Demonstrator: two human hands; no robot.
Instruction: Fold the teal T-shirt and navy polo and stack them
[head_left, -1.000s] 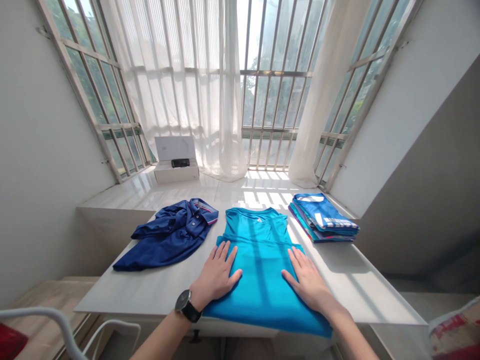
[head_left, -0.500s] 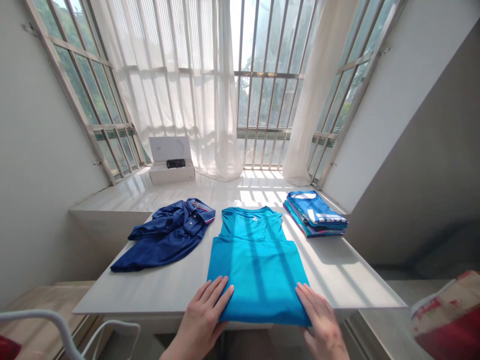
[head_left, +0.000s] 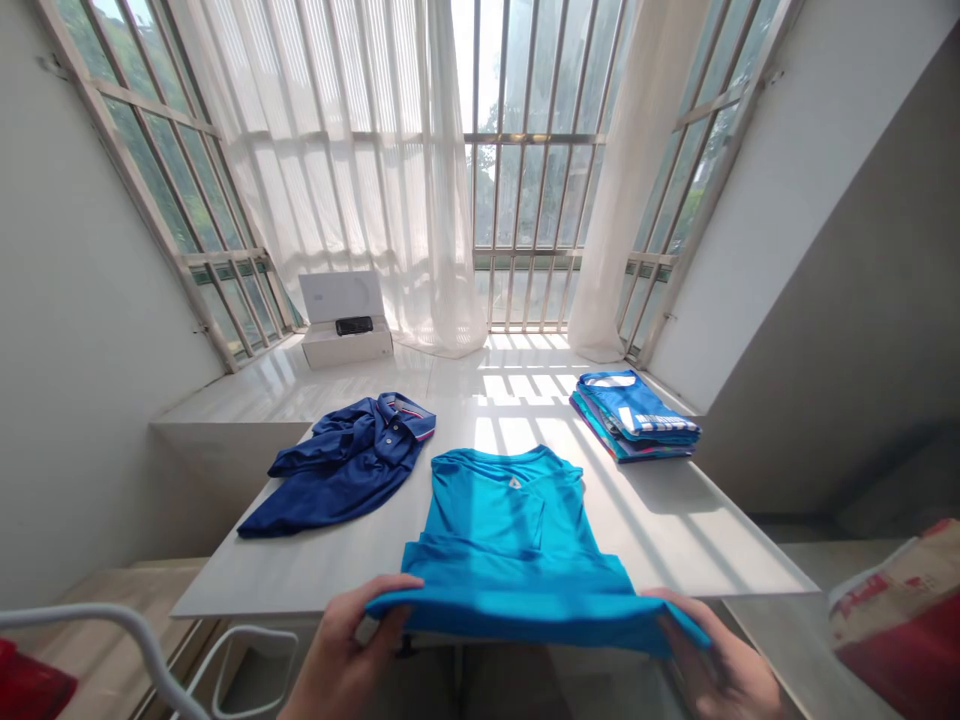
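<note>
A bright turquoise shirt [head_left: 517,520] lies on the white table, its neckline with a small white logo pointing away from me. Its near part is folded over and lifted off the table's front edge. My left hand [head_left: 352,640] pinches the left corner of that raised fold, thumb and fingers around the cloth. At the right corner my right hand [head_left: 720,660] grips the same fold, slightly blurred. To the left of the turquoise shirt rests a crumpled navy polo shirt [head_left: 349,460] with a striped collar. A stack of folded clothes [head_left: 637,415] sits at the right, a blue one with white print on top.
The white table [head_left: 225,590] stands against a window sill. An open white box [head_left: 345,345] with a black device is on the sill. White curtains [head_left: 360,180] hang before barred windows. A white tubular frame [head_left: 112,620] is at lower left, a red and beige bag [head_left: 900,610] at right.
Both hands, flat on the turquoise shirt before, now grip its near corners and have lifted that edge. The shirt has slid toward me, and my hands have moved farther apart.
</note>
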